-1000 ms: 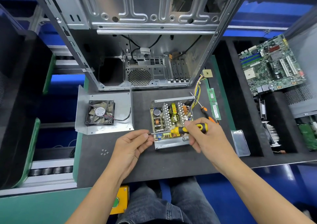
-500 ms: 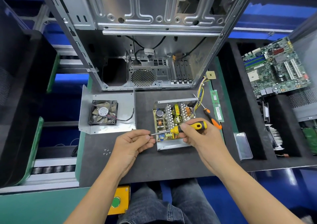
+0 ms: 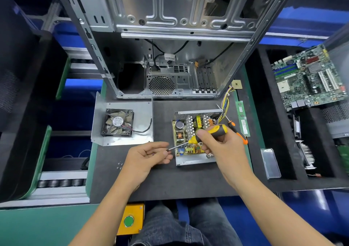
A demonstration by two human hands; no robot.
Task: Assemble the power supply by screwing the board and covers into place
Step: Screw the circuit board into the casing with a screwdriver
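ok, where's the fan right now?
In the head view the fan sits on the metal cover lying left of the power supply, just in front of the computer case.

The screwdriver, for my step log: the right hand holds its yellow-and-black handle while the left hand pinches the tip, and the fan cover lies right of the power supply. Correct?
Not quite. The head view shows the fan cover lying left of the power supply, not right. The rest stands: the right hand holds the screwdriver by its handle, and the left hand pinches its tip.
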